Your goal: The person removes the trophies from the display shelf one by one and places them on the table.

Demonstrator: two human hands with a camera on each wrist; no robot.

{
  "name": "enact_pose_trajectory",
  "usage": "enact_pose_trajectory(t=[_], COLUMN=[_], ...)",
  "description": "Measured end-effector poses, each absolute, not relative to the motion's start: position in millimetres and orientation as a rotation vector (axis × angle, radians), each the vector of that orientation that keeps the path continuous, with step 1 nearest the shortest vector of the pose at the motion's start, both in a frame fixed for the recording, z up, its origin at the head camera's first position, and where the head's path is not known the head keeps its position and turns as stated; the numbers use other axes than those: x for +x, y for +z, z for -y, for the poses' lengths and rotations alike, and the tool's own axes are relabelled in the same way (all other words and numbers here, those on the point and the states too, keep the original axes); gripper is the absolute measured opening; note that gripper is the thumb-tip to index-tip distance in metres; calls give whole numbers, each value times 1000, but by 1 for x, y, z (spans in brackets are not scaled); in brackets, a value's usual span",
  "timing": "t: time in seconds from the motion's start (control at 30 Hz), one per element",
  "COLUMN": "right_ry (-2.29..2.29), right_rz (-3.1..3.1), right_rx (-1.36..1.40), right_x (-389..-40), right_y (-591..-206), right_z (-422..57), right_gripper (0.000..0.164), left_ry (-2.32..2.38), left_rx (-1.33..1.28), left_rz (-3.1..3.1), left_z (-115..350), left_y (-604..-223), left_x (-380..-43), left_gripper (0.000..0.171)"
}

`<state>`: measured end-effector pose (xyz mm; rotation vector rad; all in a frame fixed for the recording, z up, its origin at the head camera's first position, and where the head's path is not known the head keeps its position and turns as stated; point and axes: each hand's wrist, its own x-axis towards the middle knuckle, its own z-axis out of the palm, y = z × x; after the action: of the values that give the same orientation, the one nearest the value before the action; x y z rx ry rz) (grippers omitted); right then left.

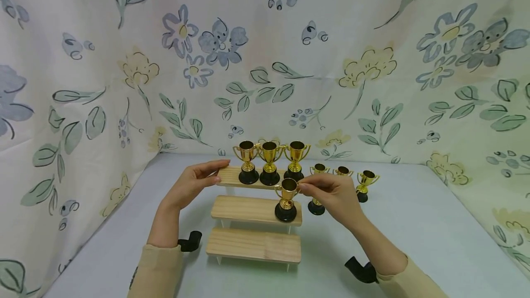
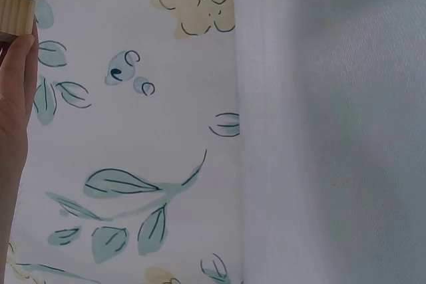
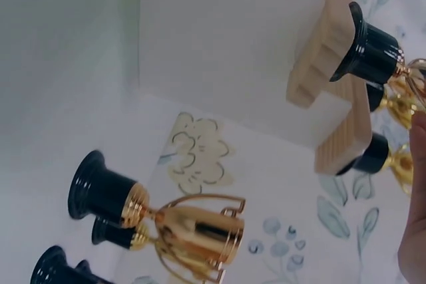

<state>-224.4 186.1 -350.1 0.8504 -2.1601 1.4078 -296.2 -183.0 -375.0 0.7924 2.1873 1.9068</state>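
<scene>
A small gold trophy cup (image 1: 287, 192) with a black base is upright at the right end of the middle shelf (image 1: 244, 208) of a three-step wooden stand. My right hand (image 1: 337, 194) pinches its right handle between thumb and fingertips. In the right wrist view the held trophy's black base (image 3: 376, 48) is at the board; whether it touches cannot be told. My left hand (image 1: 192, 185) grips the left end of the top shelf (image 1: 228, 176), thumb in front and fingers behind. Three matching trophies (image 1: 269, 162) stand side by side on that shelf.
More gold trophies (image 1: 366, 183) stand on the white table (image 1: 414, 224) right of the stand, partly behind my right hand. The bottom shelf (image 1: 252, 245) is bare wood. A floral cloth (image 1: 323, 68) hangs behind the table and along its sides.
</scene>
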Motion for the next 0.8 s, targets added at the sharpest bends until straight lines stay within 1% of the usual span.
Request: enact_pose_trajectory(t=[0.4, 0.8], right_ry=[1417, 1476], right_rz=[2123, 2065], right_rx=[745, 620], right_x=[-224, -220], right_y=[-353, -352], right_z=[-221, -252], right_gripper=[9, 11], left_ry=[1903, 1902], left_rx=[775, 775], left_rz=[-2203, -2199], left_z=[183, 182], left_y=[-375, -374], left_x=[-296, -295], left_gripper=[52, 52])
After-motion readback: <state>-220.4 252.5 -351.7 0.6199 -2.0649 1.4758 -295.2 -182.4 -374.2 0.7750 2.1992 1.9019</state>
